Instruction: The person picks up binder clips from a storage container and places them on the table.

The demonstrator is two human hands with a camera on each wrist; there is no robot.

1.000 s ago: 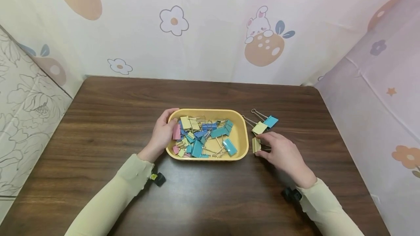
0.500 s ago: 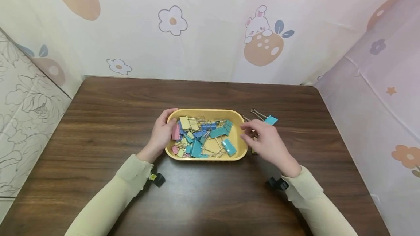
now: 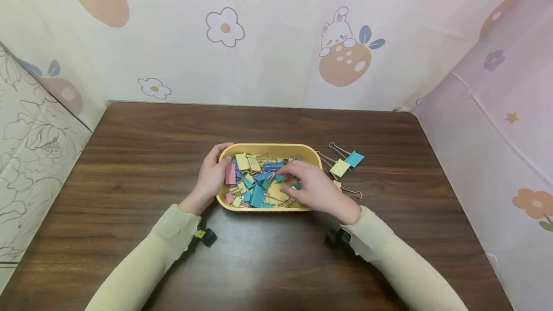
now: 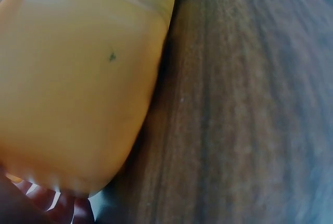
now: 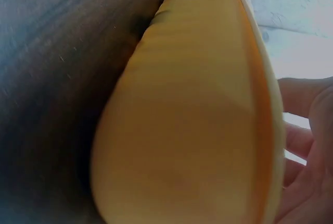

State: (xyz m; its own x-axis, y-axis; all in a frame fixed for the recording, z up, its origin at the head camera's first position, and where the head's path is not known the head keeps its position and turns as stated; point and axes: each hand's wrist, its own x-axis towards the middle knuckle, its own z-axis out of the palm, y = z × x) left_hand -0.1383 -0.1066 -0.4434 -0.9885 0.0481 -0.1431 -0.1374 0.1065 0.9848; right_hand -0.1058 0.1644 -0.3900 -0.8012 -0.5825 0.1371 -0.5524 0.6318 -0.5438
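My left hand holds the left end of a yellow plastic tray, thumb over the rim and fingers around the outside. Inside lie many binder clips in pink, yellow, blue and teal, among them a large teal binder clip. Over the tray's right half reaches my right hand, thumb and forefinger spread apart close above teal clips that it partly covers. In the right wrist view, the fingers of that hand extend past the rim. The left wrist view shows the tray's outer wall.
Right of the tray on the dark wooden table lie a yellow binder clip and a blue binder clip, side by side. Another yellow binder clip is partly behind the right hand. A patterned curtain hangs behind the table.
The right hand has let go of the yellow binder clip beside the tray and moved left over the tray. The left hand stays on the tray's end.
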